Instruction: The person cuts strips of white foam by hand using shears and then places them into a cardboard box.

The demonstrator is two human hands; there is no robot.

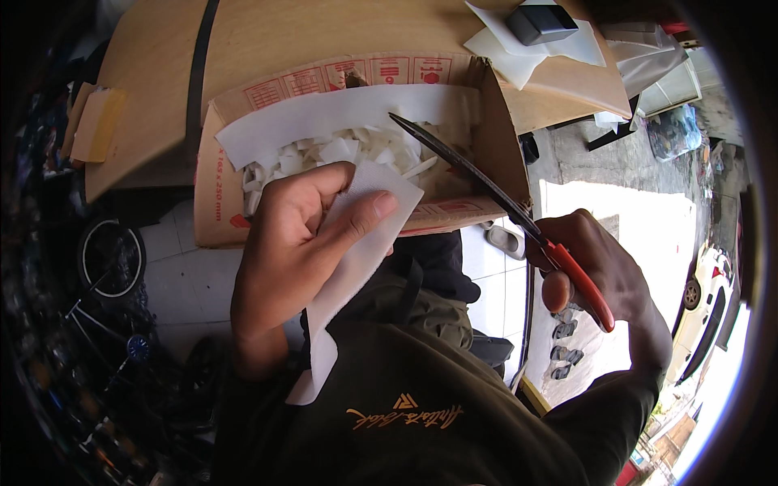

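Note:
My left hand pinches a long white strip of sheet material, thumb on top, its lower end hanging curled in front of my shirt. In my right hand is a pair of scissors with red handles and long dark blades. The blades point up and left over a cardboard box, apart from the strip in my left hand. Inside the box lie many small white cut pieces. A wider white strip rests along the box's far inner side, above the pieces.
The box stands at the near edge of a brown table. At the table's far right, a dark block sits on white sheets. A piece of cardboard is at the left. Sandals lie on the floor; a bicycle wheel is at left.

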